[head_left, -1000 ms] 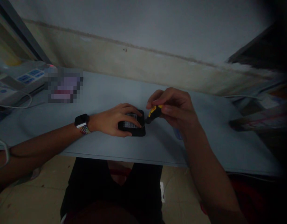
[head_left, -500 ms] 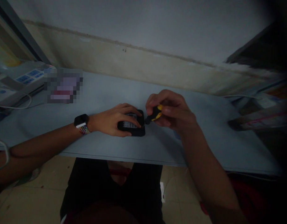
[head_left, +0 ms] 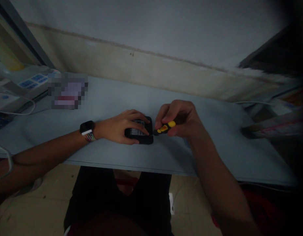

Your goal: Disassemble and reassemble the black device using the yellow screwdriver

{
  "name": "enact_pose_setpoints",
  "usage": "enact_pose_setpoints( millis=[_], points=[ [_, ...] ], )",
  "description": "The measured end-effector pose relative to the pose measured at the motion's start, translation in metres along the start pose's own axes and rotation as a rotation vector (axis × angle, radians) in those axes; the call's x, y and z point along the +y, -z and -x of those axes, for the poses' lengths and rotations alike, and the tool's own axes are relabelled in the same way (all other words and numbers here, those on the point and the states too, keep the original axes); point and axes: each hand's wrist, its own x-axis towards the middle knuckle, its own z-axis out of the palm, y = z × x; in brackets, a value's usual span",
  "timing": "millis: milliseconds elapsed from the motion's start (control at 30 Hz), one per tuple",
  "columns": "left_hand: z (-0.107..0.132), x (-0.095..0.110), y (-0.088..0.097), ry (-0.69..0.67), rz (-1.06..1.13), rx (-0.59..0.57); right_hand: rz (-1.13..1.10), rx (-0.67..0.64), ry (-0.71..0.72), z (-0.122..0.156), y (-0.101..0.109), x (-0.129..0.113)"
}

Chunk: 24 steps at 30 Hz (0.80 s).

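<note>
A small black device (head_left: 141,135) with a pale label on top lies on the light blue table (head_left: 112,101). My left hand (head_left: 119,126) grips it, thumb at the near side and fingers across the top. A dark smartwatch (head_left: 87,128) sits on that wrist. My right hand (head_left: 181,119) is closed on a yellow and black screwdriver (head_left: 165,128), held nearly flat. Its dark tip points left and meets the device's right edge.
At the far left stand a grey machine with blue keys (head_left: 30,82), a white cable (head_left: 18,109) and a blurred-out item (head_left: 67,90). Cluttered papers and a dark object (head_left: 272,124) lie at the right. A wall runs behind the table.
My right hand has dropped lower and laid the screwdriver flatter, its tip staying at the device's right edge. The left hand and the device have not moved.
</note>
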Motion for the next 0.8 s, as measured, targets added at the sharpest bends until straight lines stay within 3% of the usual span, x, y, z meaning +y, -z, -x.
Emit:
enact_pose_setpoints(
  millis=[133,233,367,467,633,733,800],
  points=[
    [0.000,0.000,0.000,-0.011,-0.010,-0.005,0.002,0.009,0.026,0.000,0.002,0.004],
    [0.001,-0.001,0.000,-0.012,0.007,0.002,-0.001,0.132,0.037,0.001,0.010,0.002],
    [0.003,-0.002,-0.001,-0.005,0.029,-0.004,-0.043,0.542,0.036,0.001,0.032,-0.004],
    [0.004,-0.004,-0.002,0.001,0.033,-0.010,0.170,0.809,-0.064,0.001,0.048,0.002],
    [0.004,-0.011,-0.002,-0.008,0.029,0.004,0.606,0.820,-0.302,0.003,0.067,0.034],
    [0.004,-0.019,-0.002,0.025,0.017,0.013,1.007,0.747,-0.368,0.007,0.076,0.050],
    [0.004,-0.025,-0.001,0.060,0.008,0.014,1.138,0.737,-0.376,0.009,0.080,0.056]
  ],
)
